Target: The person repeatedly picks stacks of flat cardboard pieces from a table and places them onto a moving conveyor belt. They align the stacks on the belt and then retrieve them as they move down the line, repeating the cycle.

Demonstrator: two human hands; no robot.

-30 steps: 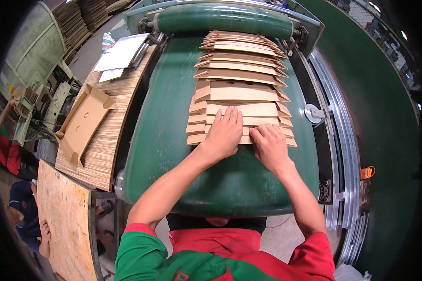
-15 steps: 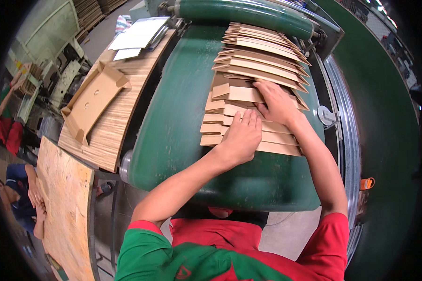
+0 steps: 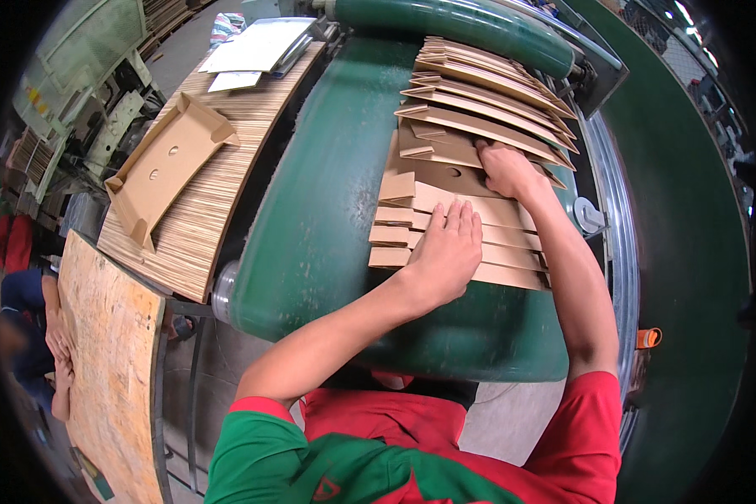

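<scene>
A row of overlapping folded brown cardboard blanks (image 3: pixel 479 109) lies on the right part of a green conveyor belt (image 3: pixel 311 218). My left hand (image 3: pixel 448 256) rests flat, fingers stretched out, on the nearest cardboard pieces (image 3: pixel 512 273). Farther up the row, my right hand (image 3: pixel 510 170) has its fingers curled in at the edge of one folded cardboard blank (image 3: pixel 449 153); the fingertips are partly hidden. Between the hands a cardboard panel with a round hole (image 3: pixel 454 173) is exposed.
A green roller (image 3: pixel 454 29) crosses the belt's far end. On the left, a striped wooden table (image 3: pixel 202 202) bears an open cardboard tray (image 3: pixel 168 164) and white sheets (image 3: pixel 256 46). A co-worker's hands (image 3: pixel 61 353) rest at a plywood table (image 3: pixel 109 353). Metal rails (image 3: pixel 622 235) run along the right.
My right hand has moved slightly right, its fingers curling in at a blank. A gap in the row has widened, baring the panel with the hole. My left hand has shifted slightly right and nearer.
</scene>
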